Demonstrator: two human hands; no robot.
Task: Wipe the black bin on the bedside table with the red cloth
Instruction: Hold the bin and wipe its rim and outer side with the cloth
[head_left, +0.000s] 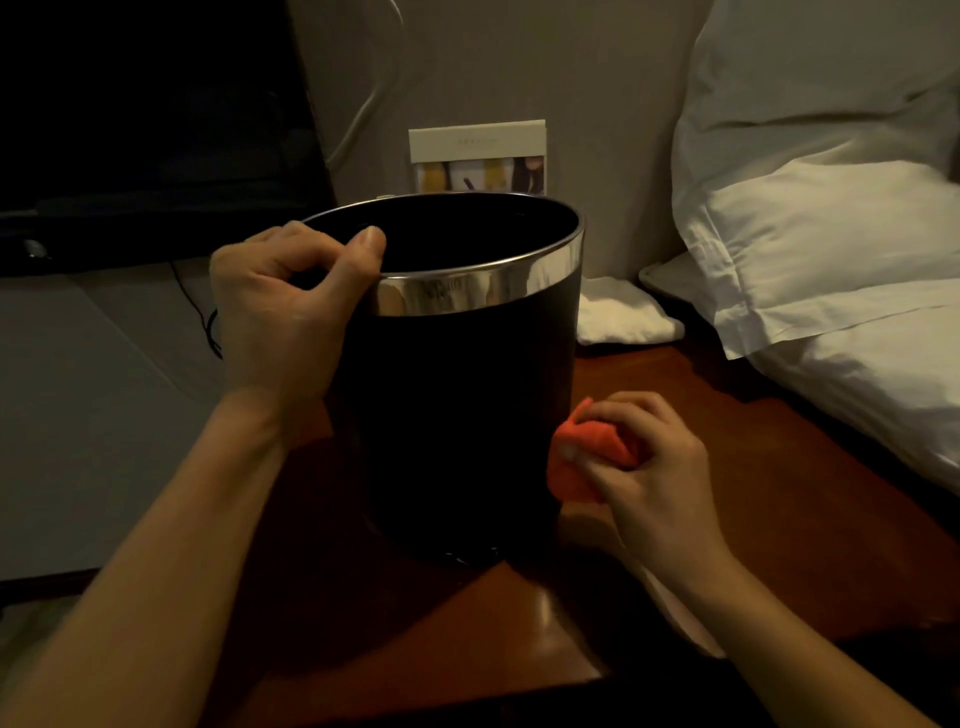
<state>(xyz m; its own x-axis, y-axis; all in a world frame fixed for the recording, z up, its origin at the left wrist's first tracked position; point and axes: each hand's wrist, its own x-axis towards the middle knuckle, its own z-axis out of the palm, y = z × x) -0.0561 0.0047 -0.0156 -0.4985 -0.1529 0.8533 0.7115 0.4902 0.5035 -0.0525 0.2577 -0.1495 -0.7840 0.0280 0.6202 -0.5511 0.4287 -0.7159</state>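
Observation:
A black round bin (457, 405) with a shiny metal band at its rim stands on the dark red-brown bedside table (727, 431). My left hand (285, 312) grips the bin's rim on its left side, thumb over the edge and fingers curled outside. Low against the bin's right wall, a bunched red cloth (582, 457) is held by my right hand (649, 478), fingers curled round it. The cloth touches the bin near its lower right side.
A white folded cloth (623, 312) lies on the table behind the bin. A card stand (478, 156) leans against the wall at the back. White pillows (831, 234) and bedding crowd the right. A dark screen (145, 130) and a cable are to the left.

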